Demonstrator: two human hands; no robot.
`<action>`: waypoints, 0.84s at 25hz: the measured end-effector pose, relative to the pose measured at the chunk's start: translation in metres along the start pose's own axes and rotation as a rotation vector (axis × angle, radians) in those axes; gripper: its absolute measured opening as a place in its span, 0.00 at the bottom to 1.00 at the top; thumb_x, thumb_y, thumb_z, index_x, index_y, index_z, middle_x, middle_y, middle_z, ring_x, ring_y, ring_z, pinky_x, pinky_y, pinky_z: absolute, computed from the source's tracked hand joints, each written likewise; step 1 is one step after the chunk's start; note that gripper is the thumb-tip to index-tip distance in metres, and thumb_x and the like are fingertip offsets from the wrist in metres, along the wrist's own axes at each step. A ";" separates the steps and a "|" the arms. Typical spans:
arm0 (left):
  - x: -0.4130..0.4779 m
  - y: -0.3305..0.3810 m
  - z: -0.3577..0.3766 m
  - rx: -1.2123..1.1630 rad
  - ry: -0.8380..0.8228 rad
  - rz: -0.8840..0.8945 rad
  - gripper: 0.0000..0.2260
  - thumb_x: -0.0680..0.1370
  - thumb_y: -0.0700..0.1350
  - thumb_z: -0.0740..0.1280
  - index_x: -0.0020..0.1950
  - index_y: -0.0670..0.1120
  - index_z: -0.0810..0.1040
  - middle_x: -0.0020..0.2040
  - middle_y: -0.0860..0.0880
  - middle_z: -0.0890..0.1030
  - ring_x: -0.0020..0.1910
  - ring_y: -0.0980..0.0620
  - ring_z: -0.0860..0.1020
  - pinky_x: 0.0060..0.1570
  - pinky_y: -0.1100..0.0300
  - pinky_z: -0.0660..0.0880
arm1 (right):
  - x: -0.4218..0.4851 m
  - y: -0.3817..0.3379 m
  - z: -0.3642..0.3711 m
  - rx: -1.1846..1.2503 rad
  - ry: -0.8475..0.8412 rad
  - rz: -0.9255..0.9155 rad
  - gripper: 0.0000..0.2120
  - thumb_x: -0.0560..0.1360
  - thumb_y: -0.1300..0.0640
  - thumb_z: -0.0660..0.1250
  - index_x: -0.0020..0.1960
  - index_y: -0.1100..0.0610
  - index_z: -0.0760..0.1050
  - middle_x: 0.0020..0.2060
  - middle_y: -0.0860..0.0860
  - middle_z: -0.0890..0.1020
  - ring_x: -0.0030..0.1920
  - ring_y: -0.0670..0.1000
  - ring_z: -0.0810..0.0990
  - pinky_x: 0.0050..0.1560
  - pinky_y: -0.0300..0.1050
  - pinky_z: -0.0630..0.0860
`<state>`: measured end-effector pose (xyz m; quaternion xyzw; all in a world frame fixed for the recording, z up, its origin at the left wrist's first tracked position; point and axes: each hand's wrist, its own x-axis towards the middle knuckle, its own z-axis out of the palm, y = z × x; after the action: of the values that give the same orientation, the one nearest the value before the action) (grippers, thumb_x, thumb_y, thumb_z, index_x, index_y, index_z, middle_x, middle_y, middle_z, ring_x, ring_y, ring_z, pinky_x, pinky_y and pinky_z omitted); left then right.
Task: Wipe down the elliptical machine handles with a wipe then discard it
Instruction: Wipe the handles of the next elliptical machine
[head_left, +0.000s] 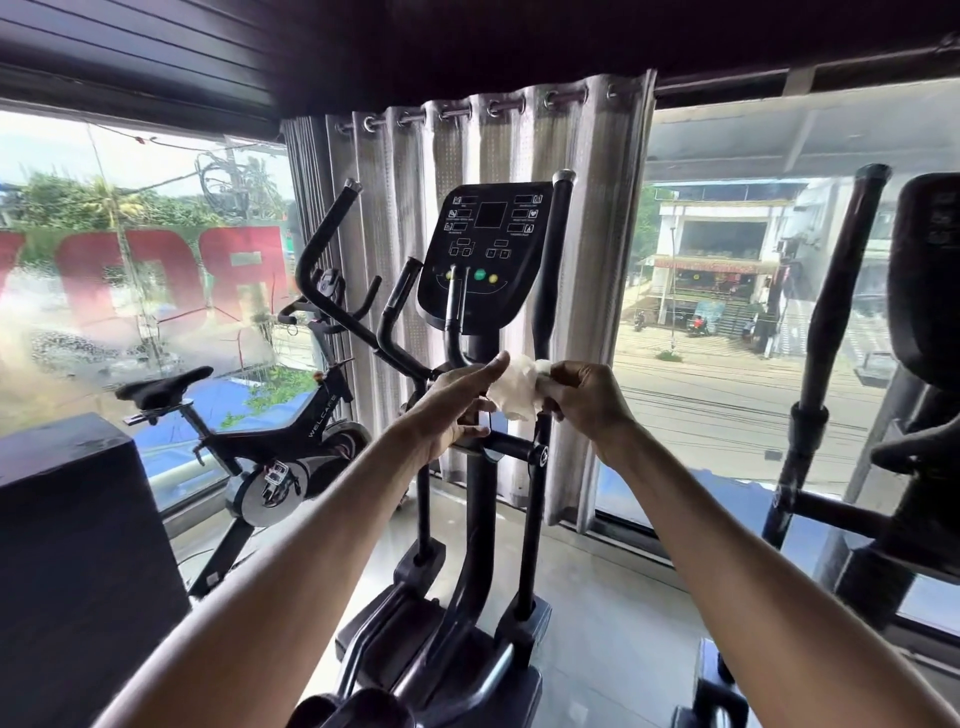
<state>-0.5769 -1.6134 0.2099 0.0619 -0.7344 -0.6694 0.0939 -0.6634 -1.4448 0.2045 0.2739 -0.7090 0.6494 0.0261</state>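
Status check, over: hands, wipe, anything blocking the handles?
Right hand pinches wipe. Left hand at its edge, grip unclear. Wipe bunched, below elliptical console. Tall handles unobstructed.
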 end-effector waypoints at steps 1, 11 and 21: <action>0.001 0.000 0.002 -0.001 -0.011 0.038 0.13 0.75 0.62 0.70 0.50 0.54 0.84 0.52 0.51 0.85 0.53 0.50 0.81 0.57 0.47 0.79 | 0.002 0.002 -0.002 0.003 0.001 0.026 0.04 0.75 0.62 0.73 0.42 0.61 0.84 0.28 0.52 0.80 0.27 0.47 0.73 0.29 0.42 0.70; 0.027 0.006 0.024 -0.036 0.151 0.156 0.09 0.77 0.41 0.75 0.54 0.38 0.84 0.47 0.44 0.86 0.43 0.51 0.82 0.41 0.57 0.83 | 0.020 0.004 -0.026 0.160 -0.085 0.222 0.24 0.67 0.34 0.74 0.50 0.53 0.85 0.46 0.54 0.87 0.52 0.59 0.85 0.54 0.58 0.80; 0.063 0.026 0.056 -0.033 0.272 0.239 0.08 0.76 0.45 0.76 0.51 0.43 0.83 0.46 0.46 0.86 0.41 0.52 0.84 0.39 0.57 0.83 | 0.059 0.002 -0.047 0.211 -0.096 0.076 0.09 0.70 0.63 0.78 0.49 0.61 0.83 0.46 0.56 0.87 0.48 0.58 0.87 0.46 0.51 0.84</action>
<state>-0.6495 -1.5697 0.2346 0.0626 -0.7058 -0.6510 0.2723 -0.7292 -1.4220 0.2326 0.2790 -0.6469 0.7071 -0.0614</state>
